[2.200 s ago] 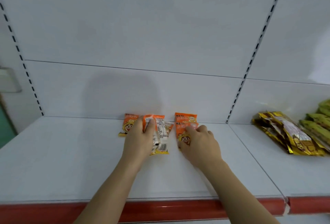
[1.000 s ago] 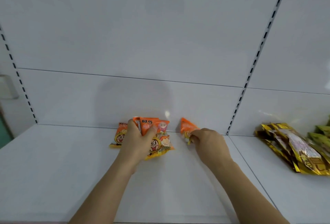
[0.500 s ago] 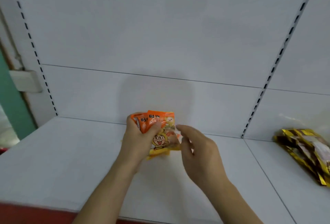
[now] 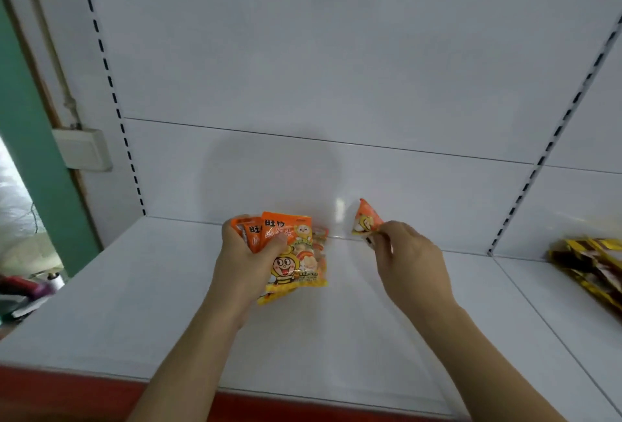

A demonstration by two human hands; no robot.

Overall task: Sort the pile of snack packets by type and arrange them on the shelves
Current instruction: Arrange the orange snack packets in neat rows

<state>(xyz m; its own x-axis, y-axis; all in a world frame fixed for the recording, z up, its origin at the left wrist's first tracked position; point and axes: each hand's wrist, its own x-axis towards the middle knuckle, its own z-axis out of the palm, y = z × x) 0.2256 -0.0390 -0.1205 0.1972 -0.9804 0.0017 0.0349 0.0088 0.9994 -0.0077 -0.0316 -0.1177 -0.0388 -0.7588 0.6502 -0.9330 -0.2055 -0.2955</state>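
Stack of orange packets [image 4: 289, 250] fanned in left hand [image 4: 247, 265] grip: thumb across fronts, fingers curled behind, lower ends hanging below grip, above shelf [image 4: 151, 304]. Single orange packet [image 4: 366, 221] pinched at lower corner by right hand [image 4: 409, 260] fingertips, body sticking up and left of grip, apart from stack. Gold packets [image 4: 592, 267] lie on shelf well right of right grip.

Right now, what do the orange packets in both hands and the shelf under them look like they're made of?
Orange packets, gripped in the left hand: thin, glossy printed plastic film, by the crinkles and sheen; any foil lining can't be seen. Single orange packet, pinched by the right hand: seemingly the same film. Shelf: probably white-painted sheet metal, smooth with a faint reflection near the back panel.
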